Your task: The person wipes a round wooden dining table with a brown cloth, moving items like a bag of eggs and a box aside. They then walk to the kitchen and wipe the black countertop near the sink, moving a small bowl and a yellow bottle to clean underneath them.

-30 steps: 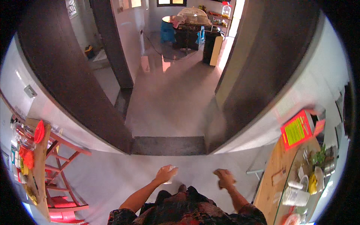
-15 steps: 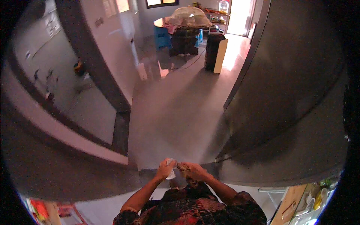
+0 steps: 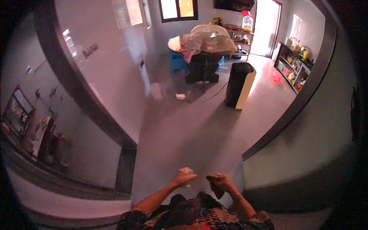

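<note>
White crumpled item (image 3: 188,172), thin like tissue or cloth, held in the person's left hand (image 3: 183,178), low in the view, in front of the body and above the floor (image 3: 180,134). The left fingers are curled closed around it, with part of it hanging below. Just beside, and apart from it, the right hand (image 3: 221,181) is curled round a dark item (image 3: 218,192) that points downward; it is too unclear to identify. Both forearms come out of dark patterned sleeves.

Beyond the hands, a grey floor runs through a dark-framed opening into a bright room. There, a tall black container (image 3: 234,85) with a pale side panel stands near a domed, pale cover (image 3: 211,36). Farther back are a shelf holding a red-lidded clear jar (image 3: 247,23), a window (image 3: 178,9) and a sunlit doorway (image 3: 265,28). At right, shelving (image 3: 283,53) holds bottles and containers.
</note>
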Demonstrator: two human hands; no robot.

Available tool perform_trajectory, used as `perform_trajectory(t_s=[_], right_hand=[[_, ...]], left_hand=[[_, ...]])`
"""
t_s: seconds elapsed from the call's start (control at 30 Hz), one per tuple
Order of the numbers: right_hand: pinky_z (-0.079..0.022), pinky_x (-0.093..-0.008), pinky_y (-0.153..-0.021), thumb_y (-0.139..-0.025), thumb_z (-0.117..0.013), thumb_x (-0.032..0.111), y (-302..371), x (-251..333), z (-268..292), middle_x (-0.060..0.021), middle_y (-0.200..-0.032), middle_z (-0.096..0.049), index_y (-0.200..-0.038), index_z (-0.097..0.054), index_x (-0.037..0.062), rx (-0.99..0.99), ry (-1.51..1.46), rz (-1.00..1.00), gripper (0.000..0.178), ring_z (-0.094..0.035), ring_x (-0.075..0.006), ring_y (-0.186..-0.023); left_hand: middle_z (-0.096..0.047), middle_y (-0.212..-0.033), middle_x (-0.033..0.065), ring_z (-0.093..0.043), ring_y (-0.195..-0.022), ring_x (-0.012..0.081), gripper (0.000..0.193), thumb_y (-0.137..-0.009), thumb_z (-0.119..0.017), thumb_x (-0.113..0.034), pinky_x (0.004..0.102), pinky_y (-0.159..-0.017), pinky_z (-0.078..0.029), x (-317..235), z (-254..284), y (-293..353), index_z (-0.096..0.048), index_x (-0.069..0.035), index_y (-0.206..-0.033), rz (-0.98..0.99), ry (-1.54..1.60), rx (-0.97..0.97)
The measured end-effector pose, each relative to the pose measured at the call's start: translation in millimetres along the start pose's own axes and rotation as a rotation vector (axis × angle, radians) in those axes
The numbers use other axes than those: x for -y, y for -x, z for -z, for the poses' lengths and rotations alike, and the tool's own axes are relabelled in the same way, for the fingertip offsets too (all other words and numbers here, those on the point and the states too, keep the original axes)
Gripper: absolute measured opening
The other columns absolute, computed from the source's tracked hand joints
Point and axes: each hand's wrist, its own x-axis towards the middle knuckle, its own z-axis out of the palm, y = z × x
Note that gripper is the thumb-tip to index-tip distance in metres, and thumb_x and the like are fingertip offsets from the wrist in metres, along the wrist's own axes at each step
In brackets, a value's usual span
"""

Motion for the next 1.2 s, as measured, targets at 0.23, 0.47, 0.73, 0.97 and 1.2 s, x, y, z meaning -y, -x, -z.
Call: perform_trajectory(t_s=[0.23,0.47,0.73,0.97,1.2], right_hand=[[-0.05,-0.0404,-0.076,-0.086,-0.061,0.025,-182.4,39.9,69.4,-0.0122,-0.091,-0.066,-0.108,-0.063,0.0148,-0.087,0.299,0.172,0.025,-0.063,-0.0332,-0.084],[-0.048,-0.0428,-0.078,-0.086,-0.059,0.028,-263.9,21.9,136.0,-0.0152,-0.094,-0.064,-0.107,-0.063,0.0143,-0.307,0.239,-0.182,0.025,-0.061,-0.035,-0.089],[-0.047,-0.0438,-0.079,-0.085,-0.055,0.021,-338.7,-98.2,233.9,-0.0154,-0.093,-0.061,-0.101,-0.065,0.0105,-0.602,0.493,-0.199,0.021,-0.057,-0.0366,-0.09],[-0.045,-0.0438,-0.07,-0.09,-0.056,0.033,-422.4,-158.1,309.2,-0.0155,-0.086,-0.06,-0.083,-0.064,0.0019,-0.64,0.567,-0.061,0.033,-0.057,-0.0339,-0.082],[-0.029,-0.0365,-0.041,-0.094,-0.051,0.035,-540.6,-41.2,306.1,-0.0028,-0.056,-0.043,-0.077,-0.061,0.0095,-0.24,-0.466,-0.401,0.032,-0.035,-0.019,-0.044]], left_hand=[[-0.059,-0.073,0.0026,-0.056,-0.063,0.0141,0.029,-0.073,-0.078,-0.021,0.0323,-0.052,-0.048,37.7,112.8,-126.0,-0.058,-0.005,-0.087,0.432,0.265,-0.119],[-0.06,-0.072,0.0064,-0.057,-0.065,0.0172,0.032,-0.072,-0.074,-0.03,0.0339,-0.059,-0.047,42.8,162.7,-312.1,-0.059,-0.004,-0.083,0.524,0.172,0.091],[-0.063,-0.08,0.0076,-0.059,-0.071,0.0207,0.036,-0.068,-0.07,-0.026,0.0363,-0.063,-0.048,56.5,146.5,-496.4,-0.058,-0.003,-0.093,0.315,0.155,0.16],[-0.063,-0.084,0.0154,-0.063,-0.075,0.0342,0.019,-0.074,-0.054,-0.012,0.0435,-0.066,-0.048,80.4,244.0,-568.5,-0.057,-0.006,-0.091,0.373,0.044,-0.306],[-0.056,-0.106,0.0148,-0.053,-0.102,0.0366,0.014,-0.085,-0.052,-0.009,0.0445,-0.08,-0.048,118.8,475.0,-512.9,-0.058,-0.004,-0.096,0.349,-0.825,-1.079]])
